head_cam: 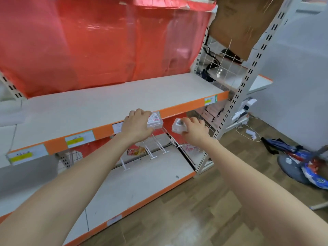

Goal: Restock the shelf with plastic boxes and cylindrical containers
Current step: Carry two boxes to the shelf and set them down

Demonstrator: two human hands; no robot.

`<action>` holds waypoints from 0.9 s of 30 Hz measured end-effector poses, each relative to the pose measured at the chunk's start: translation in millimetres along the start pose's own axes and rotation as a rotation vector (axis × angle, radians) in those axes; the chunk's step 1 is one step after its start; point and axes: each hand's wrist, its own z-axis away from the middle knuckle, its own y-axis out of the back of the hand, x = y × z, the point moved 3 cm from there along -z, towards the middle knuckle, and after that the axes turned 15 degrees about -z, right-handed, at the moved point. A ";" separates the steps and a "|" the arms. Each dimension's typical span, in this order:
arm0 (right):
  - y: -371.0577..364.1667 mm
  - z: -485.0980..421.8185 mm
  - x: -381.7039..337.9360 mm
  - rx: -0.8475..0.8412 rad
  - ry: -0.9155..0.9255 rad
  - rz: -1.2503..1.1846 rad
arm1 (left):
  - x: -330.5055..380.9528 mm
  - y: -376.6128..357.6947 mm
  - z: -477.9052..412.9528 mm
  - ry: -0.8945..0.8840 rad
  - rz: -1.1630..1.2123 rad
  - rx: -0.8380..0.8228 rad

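1. We saw a flat, clear plastic box (155, 120) with a red and white label on its lid. It was held in the air just in front of the orange lip of the upper shelf (115, 102).
2. The left hand (136, 124) gripped the box by its left end, with the fingers curled over the top. The thumb was hidden underneath.
3. Just to the right, a little lower and apart from the box, was a small clear container (178, 125) with rounded sides and a printed label on top. The right hand (194, 129) was curled round its right side. We could not tell what was inside it.
4. We judged both pieces to be light, stiff and rather slick, with thin walls that might flex or crack under a hard squeeze.
   - The box seemed best taken across its short end or by opposite edges.
   - The container seemed best taken round its waist, below the lid.
5. The upper shelf was a white board, and its lip carried yellow price labels (75, 140).
6. Below it lay the lower shelf (145, 176), also white with an orange edge. On it were white wire dividers (157, 148) and a red packet (136, 150) near the back.
7. A red plastic sheet (88, 41) hung behind the shelving. On the wood-patterned floor (204, 210), well off to the right, lay a blue and red bag (305, 162).
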 end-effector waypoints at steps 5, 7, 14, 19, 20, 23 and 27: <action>33.5 -55.6 28.3 0.010 0.042 0.023 | 25.5 2.4 -56.4 0.030 -0.011 0.034; 39.5 -76.5 36.1 -0.006 0.066 0.037 | 29.9 1.5 -72.9 0.052 -0.006 0.039; 40.7 -133.1 43.8 -0.027 0.087 -0.008 | 24.4 -12.1 -120.7 0.098 -0.023 -0.009; 41.7 -185.7 36.7 -0.031 0.104 -0.011 | 8.0 -22.5 -168.3 0.119 -0.013 -0.024; 42.8 -196.9 35.4 -0.033 0.099 -0.009 | 4.0 -23.5 -179.5 0.122 -0.008 -0.030; 48.2 -230.6 32.1 -0.038 0.083 -0.008 | -5.6 -22.7 -214.9 0.119 -0.006 -0.028; 56.2 -270.7 32.6 -0.029 0.066 -0.014 | -10.9 -25.2 -260.6 0.094 -0.003 -0.029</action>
